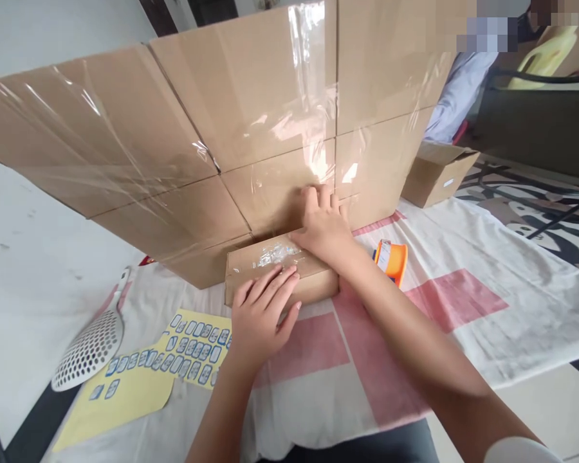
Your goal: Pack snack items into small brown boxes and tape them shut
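Note:
A small brown cardboard box [251, 265] with clear tape along its top lies on a white and pink cloth [463, 302]. My left hand [265, 315] rests flat on the box's near side, fingers stretched and slightly apart. My right hand [324, 225] lies over the box's far right top corner, fingers extended and pressed against the big cardboard wall [183, 135] behind it. Neither hand holds anything. An orange tape dispenser [392, 260] sits just right of my right wrist.
The taped cardboard panels stand upright across the back. Yellow sticker sheets [193, 350] and a white perforated scoop [91, 350] lie at the left. Another small carton [438, 172] sits at the right, near a person's sleeve [458, 90] and a dark bin [535, 122].

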Motion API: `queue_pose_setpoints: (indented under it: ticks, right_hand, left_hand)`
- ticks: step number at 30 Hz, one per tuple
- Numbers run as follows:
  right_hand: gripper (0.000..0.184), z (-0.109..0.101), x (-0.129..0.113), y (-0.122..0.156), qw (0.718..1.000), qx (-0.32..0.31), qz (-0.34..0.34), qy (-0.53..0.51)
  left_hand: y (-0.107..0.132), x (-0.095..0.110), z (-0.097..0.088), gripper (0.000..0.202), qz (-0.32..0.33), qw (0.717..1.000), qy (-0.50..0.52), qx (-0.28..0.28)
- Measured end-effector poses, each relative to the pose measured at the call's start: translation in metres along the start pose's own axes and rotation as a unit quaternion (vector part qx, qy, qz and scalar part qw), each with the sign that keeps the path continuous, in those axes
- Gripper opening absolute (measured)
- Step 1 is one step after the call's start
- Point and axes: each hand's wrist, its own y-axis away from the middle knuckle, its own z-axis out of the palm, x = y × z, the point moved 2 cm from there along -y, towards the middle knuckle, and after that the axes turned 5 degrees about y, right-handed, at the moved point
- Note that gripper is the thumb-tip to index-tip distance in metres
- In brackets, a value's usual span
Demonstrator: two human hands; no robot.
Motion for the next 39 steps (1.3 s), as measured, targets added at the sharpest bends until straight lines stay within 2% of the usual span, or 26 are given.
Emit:
queue_pose_setpoints:
  ticks: [2, 3, 4, 6, 7, 8, 9, 11, 12, 13, 15, 18, 21, 24, 26, 27, 29, 31, 34, 36, 39]
  right_hand:
    - [0.063, -0.005, 0.002, -0.002, 1.0, 0.003, 0.015, -0.017]
    - [0.059, -0.009, 0.002, -0.003, 0.999, 0.001, 0.018, -0.029]
    - [0.056, -0.014, 0.002, -0.004, 0.999, 0.001, 0.02, -0.042]
    - [0.053, -0.024, 0.001, -0.005, 0.998, -0.005, 0.026, -0.062]
    - [0.052, -0.028, 0.001, -0.007, 0.997, -0.011, 0.022, -0.067]
    - [0.053, -0.032, 0.001, -0.007, 0.997, -0.016, 0.022, -0.071]
    - [0.052, -0.035, 0.0, -0.007, 0.997, -0.018, 0.013, -0.075]
    - [0.05, -0.038, -0.003, -0.005, 0.996, -0.018, -0.022, -0.089]
    - [0.05, -0.038, -0.005, -0.004, 0.995, -0.02, -0.039, -0.093]
    - [0.051, -0.038, -0.009, -0.002, 0.994, -0.024, -0.053, -0.096]
    - [0.053, -0.037, -0.017, 0.001, 0.993, -0.035, -0.063, -0.09]
    - [0.045, -0.033, -0.04, 0.01, 0.994, -0.035, -0.073, -0.075]
    - [0.028, -0.02, -0.079, 0.038, 0.986, -0.039, -0.128, -0.096]
    - [0.009, 0.009, -0.12, 0.09, 0.945, -0.108, -0.253, -0.176]
    - [0.01, 0.033, -0.137, 0.126, 0.903, -0.188, -0.313, -0.229]
    - [0.012, 0.045, -0.141, 0.141, 0.88, -0.227, -0.32, -0.266]
    - [0.022, 0.064, -0.142, 0.158, 0.859, -0.27, -0.29, -0.325]
    - [0.038, 0.073, -0.136, 0.16, 0.867, -0.275, -0.227, -0.347]
    - [0.053, 0.072, -0.131, 0.15, 0.881, -0.281, -0.17, -0.339]
    - [0.047, 0.066, -0.133, 0.142, 0.879, -0.305, -0.16, -0.33]
    - [0.015, 0.056, -0.139, 0.136, 0.851, -0.372, -0.14, -0.343]
  left_hand:
    - [0.012, -0.01, -0.013, 0.037, 0.008, 0.999, 0.033, 0.013]
    - [0.023, -0.018, -0.025, 0.028, -0.007, 0.997, 0.048, 0.057]
    - [0.036, -0.028, -0.039, 0.022, -0.042, 0.988, 0.053, 0.136]
    - [0.071, -0.05, -0.07, 0.019, -0.164, 0.934, 0.023, 0.316]
    - [0.089, -0.061, -0.081, 0.024, -0.238, 0.904, -0.003, 0.356]
    - [0.106, -0.071, -0.088, 0.03, -0.313, 0.887, -0.021, 0.337]
    - [0.121, -0.081, -0.089, 0.039, -0.389, 0.881, -0.028, 0.267]
    - [0.147, -0.098, -0.079, 0.062, -0.509, 0.859, -0.022, 0.05]
    - [0.158, -0.103, -0.071, 0.073, -0.541, 0.84, -0.02, -0.035]
    - [0.167, -0.107, -0.063, 0.081, -0.555, 0.827, -0.022, -0.089]
    - [0.176, -0.111, -0.05, 0.085, -0.548, 0.827, -0.03, -0.124]
    - [0.179, -0.11, -0.046, 0.088, -0.531, 0.841, -0.027, -0.098]
    - [0.181, -0.106, -0.054, 0.093, -0.553, 0.831, -0.009, -0.055]
    - [0.186, -0.097, -0.062, 0.087, -0.579, 0.816, 0.006, -0.001]
    - [0.19, -0.089, -0.065, 0.078, -0.58, 0.813, 0.012, 0.045]
    - [0.192, -0.084, -0.066, 0.075, -0.575, 0.815, 0.015, 0.072]
    - [0.195, -0.072, -0.066, 0.069, -0.558, 0.82, 0.025, 0.126]
    - [0.199, -0.059, -0.066, 0.064, -0.539, 0.823, 0.045, 0.174]
    - [0.201, -0.04, -0.066, 0.06, -0.519, 0.822, 0.084, 0.219]
    - [0.198, -0.03, -0.068, 0.06, -0.508, 0.826, 0.11, 0.216]
    - [0.189, -0.017, -0.074, 0.062, -0.49, 0.849, 0.108, 0.167]
